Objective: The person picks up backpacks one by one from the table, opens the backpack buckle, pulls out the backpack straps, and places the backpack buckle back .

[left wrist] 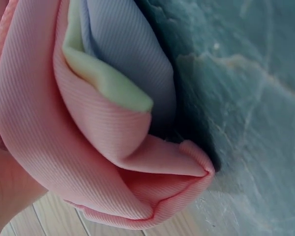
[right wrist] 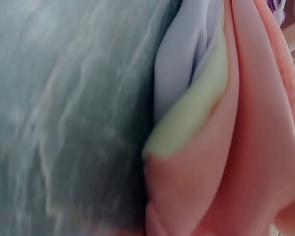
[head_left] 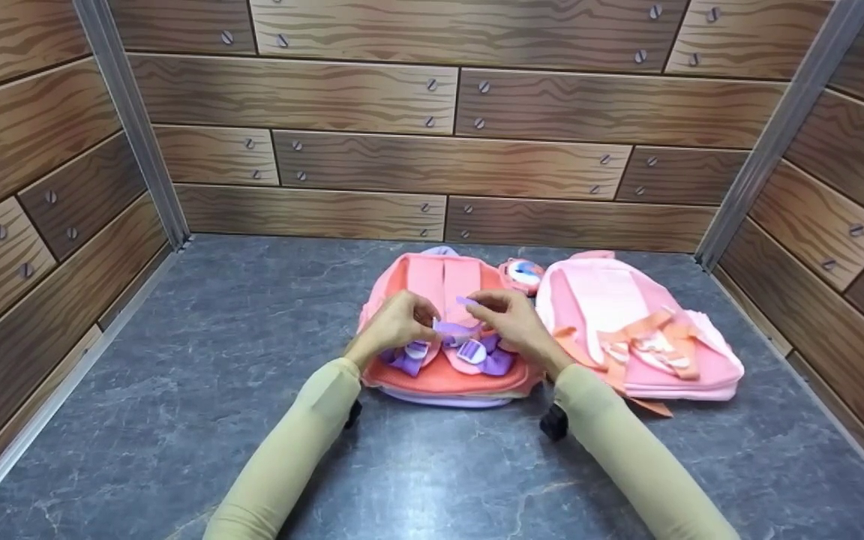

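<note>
A coral backpack point(head_left: 432, 381) lies with its strap side up in the middle of the table. Over it, my left hand point(head_left: 393, 322) pinches a purple strap point(head_left: 454, 330) with thumb and fingers. From the other side, my right hand point(head_left: 514, 322) pinches a light purple piece of strap point(head_left: 466, 301). Two white buckles point(head_left: 471, 351) with purple webbing sit just below the hands. The wrist views mostly show the bag's folded side, with pink fabric point(left wrist: 103, 128), pale green trim point(right wrist: 191, 120) and a lavender panel point(left wrist: 130, 54); the fingertips are hidden there.
A pink backpack point(head_left: 672, 379) with orange straps point(head_left: 649, 326) lies close at the right. Between the bags, near the top, is a small round coral piece point(head_left: 524, 274) with a picture on it. Wood-patterned walls point(head_left: 357, 94) enclose the dark marbled table point(head_left: 199, 360).
</note>
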`<state>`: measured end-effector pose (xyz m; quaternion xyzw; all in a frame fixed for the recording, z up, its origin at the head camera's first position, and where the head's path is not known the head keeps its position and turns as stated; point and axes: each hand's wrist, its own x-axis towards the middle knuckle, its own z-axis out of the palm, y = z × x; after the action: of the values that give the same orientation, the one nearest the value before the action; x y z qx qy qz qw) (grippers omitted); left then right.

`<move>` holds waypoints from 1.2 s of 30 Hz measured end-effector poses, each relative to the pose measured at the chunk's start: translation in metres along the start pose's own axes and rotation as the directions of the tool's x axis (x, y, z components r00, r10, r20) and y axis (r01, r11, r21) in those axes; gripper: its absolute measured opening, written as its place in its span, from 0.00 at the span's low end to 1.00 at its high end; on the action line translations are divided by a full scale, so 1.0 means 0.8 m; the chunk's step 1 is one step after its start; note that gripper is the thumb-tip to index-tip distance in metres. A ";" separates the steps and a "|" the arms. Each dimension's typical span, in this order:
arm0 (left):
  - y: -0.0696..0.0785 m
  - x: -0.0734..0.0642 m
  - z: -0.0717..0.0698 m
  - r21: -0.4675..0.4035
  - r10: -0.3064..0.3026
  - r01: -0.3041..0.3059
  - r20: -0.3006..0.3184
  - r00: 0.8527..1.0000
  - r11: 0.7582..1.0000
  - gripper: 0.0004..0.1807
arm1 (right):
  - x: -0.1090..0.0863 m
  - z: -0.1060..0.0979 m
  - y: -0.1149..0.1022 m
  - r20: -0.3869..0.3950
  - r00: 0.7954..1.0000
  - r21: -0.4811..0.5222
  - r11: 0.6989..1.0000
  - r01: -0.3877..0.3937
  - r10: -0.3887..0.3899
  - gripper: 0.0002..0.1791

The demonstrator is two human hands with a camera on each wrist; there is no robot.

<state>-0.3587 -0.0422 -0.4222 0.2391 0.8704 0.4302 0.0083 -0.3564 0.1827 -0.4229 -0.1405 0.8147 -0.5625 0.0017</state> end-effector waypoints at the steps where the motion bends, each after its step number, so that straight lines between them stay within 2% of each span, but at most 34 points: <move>1: 0.000 0.000 0.000 0.001 -0.003 0.003 -0.002 1.000 1.000 0.11 | 0.000 -0.003 0.000 -0.011 1.000 -0.014 1.000 -0.008 0.008 0.18; 8: 0.000 -0.002 0.000 0.003 -0.004 0.004 -0.011 1.000 1.000 0.11 | 0.001 -0.016 0.000 -0.077 0.997 -0.120 0.992 -0.032 0.022 0.19; 13: 0.000 -0.001 0.000 -0.020 -0.002 0.002 -0.016 1.000 1.000 0.12 | 0.003 -0.025 0.003 -0.130 0.991 -0.190 0.982 0.012 -0.037 0.14; 17: 0.000 -0.001 0.000 -0.026 -0.018 0.018 -0.025 1.000 1.000 0.13 | 0.004 -0.031 0.007 -0.176 0.980 -0.244 0.969 0.047 -0.092 0.16; 21: 0.001 -0.001 0.001 -0.014 -0.013 0.013 -0.035 0.999 1.000 0.12 | 0.004 -0.034 0.010 -0.218 0.968 -0.262 0.963 0.068 -0.127 0.20; 25: 0.001 -0.002 0.001 -0.013 -0.001 0.000 -0.039 0.999 1.000 0.12 | 0.004 -0.035 0.010 -0.229 0.962 -0.294 0.952 0.078 -0.150 0.19; 29: 0.002 -0.002 0.001 -0.028 0.004 -0.005 -0.035 0.999 1.000 0.13 | 0.004 -0.034 0.009 -0.226 0.964 -0.310 0.949 0.064 -0.139 0.15; 36: 0.001 -0.001 0.000 -0.030 0.017 -0.018 -0.037 0.999 0.999 0.14 | 0.003 -0.034 0.008 -0.229 0.968 -0.263 0.964 0.045 -0.108 0.11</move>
<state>-0.3573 -0.0420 -0.4220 0.2385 0.8617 0.4479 -0.0077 -0.3642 0.2090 -0.4183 -0.1018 0.8685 -0.4653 -0.1371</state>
